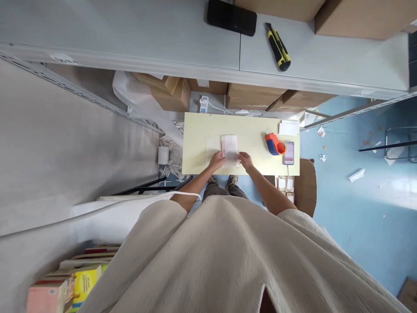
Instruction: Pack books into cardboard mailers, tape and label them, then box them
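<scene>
A pale yellow table point(195, 130) lies below me. On it rests a white printed paper sheet point(230, 148), lying over a flat pale envelope or bag point(211, 143). My left hand point(216, 160) grips the sheet's near left corner, fingers closed on it. My right hand point(245, 160) pinches the near right corner. Both forearms reach in from my cream sleeves.
An orange and blue tape dispenser point(273, 144) and a phone point(288, 152) sit at the table's right, with a white slip point(288, 128) behind. On the shelf above lie a yellow utility knife point(277, 47) and a black case point(231, 17). Cardboard boxes point(254, 96) stand behind; books point(65, 282) lower left.
</scene>
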A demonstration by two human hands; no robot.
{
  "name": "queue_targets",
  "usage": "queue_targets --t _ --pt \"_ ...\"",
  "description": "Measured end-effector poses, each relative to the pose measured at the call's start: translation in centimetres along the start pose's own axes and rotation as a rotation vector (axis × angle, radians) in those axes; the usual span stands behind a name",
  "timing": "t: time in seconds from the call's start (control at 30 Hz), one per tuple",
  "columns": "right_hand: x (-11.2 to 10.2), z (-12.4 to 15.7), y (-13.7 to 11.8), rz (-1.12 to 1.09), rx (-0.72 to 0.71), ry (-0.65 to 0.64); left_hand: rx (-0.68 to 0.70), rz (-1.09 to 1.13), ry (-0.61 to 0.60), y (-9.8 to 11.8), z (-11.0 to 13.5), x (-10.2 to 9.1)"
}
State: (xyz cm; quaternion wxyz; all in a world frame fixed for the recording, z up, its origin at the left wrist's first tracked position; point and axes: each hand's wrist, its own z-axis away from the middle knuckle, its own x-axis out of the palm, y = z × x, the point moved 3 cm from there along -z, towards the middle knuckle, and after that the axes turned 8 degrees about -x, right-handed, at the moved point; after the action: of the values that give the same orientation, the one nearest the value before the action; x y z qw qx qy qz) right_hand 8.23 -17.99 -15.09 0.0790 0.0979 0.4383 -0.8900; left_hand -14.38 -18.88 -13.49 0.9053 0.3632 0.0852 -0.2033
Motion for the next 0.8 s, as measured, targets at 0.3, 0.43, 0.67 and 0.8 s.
queue_targets --t 0.3,0.43,0.67,0.8 --pt "-0.8 0.5 -0.4 -0.073 0.041 0.068 0.026 0.039 -0.097 0.2 -0.3 1.3" --pt "-1.3 0.7 -0.9 -0.056 0.03 0.088 0.042 0.055 -0.148 -0.1 -0.8 1.8" --pt "-0.7 1.3 -2.7 -0.028 -0.025 0.072 0.156 -0.075 0.007 -0.3 -0.5 0.9" --pt "0.5 1.6 -4.0 -0.056 -0.018 0.063 0.065 -0.063 0.227 -0.9 -0.7 -1.6"
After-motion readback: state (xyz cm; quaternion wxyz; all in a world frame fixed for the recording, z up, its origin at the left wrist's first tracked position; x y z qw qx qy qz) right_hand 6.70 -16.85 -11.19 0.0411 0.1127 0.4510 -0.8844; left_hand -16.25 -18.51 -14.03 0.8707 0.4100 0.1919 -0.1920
